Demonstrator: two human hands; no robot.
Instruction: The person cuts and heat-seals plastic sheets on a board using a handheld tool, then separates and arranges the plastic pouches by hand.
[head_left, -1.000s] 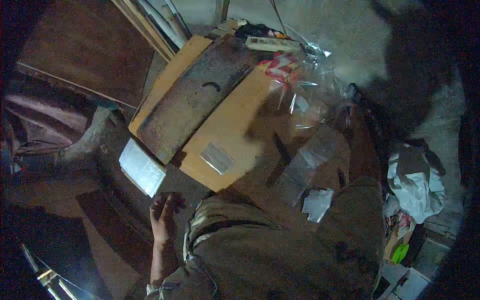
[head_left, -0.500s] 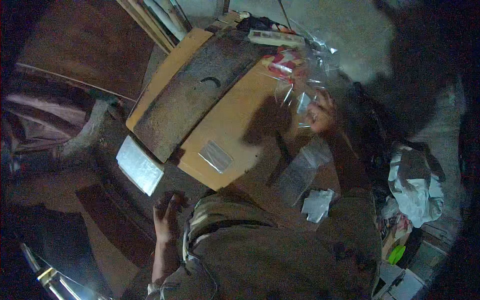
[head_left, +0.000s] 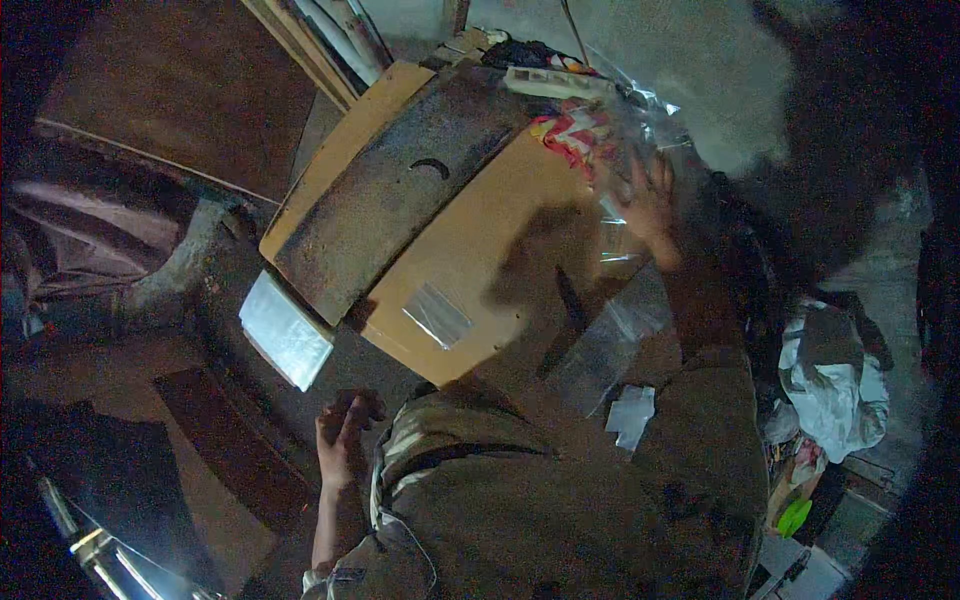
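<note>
Right hand (head_left: pixel 652 208) has crept further toward the board's (head_left: pixel 470 240) far edge; clingy clear plastic (head_left: pixel 614 240) there could catch a finger and drag the red-and-white bundle (head_left: pixel 575 138) along. Fingers spread open, contact unclear; left hand (head_left: pixel 343 440) half-curled off the near corner, can't tell if it's holding anything

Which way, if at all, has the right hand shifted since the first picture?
Yes: the right hand has moved leftward in the view, closer to the dark slab, judged against the slab's curved mark.

Glossy clear plastic packet (head_left: pixel 438 315); matt brown cardboard (head_left: pixel 490 230).
</note>
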